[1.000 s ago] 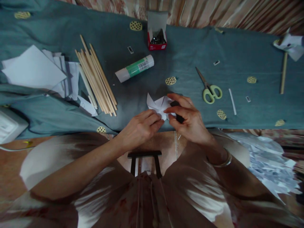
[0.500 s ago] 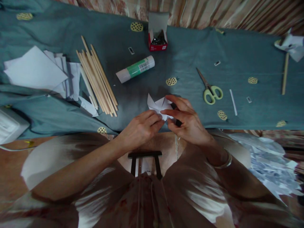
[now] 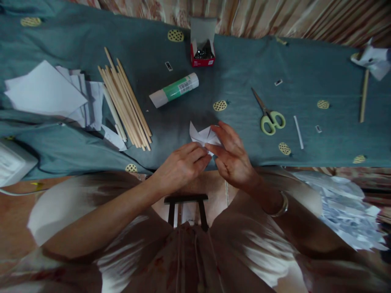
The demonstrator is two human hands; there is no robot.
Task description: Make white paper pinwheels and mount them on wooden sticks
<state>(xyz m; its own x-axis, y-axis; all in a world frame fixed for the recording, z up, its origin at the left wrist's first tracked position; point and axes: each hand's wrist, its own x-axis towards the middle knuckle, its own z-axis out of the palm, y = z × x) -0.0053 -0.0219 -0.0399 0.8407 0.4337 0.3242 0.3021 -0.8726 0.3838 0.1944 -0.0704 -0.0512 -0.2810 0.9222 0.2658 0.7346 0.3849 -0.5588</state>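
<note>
A small folded white paper (image 3: pixel 202 136) with pointed flaps lies at the near edge of the teal cloth (image 3: pixel 305 73). My left hand (image 3: pixel 180 167) is closed, pinching the paper's near corner between thumb and fingertips. My right hand (image 3: pixel 233 156) meets it from the right. Its thumb is under the paper's edge and its fingers lie over the flaps. The dark object seen in that hand earlier does not show now.
On the cloth lie a bundle of wooden sticks (image 3: pixel 125 101), a glue stick (image 3: pixel 174 89), an open red box of clips (image 3: pixel 202 55), green scissors (image 3: pixel 269 114), a white paper strip (image 3: pixel 298 131) and stacked white sheets (image 3: pixel 45 91). A paper pinwheel (image 3: pixel 371 57) sits far right. Paper scraps (image 3: pixel 345 207) cover the floor.
My right hand has drawn slightly back and turned, fingers spreading over the paper. The dark object it held is no longer visible. My left hand has stayed put.
</note>
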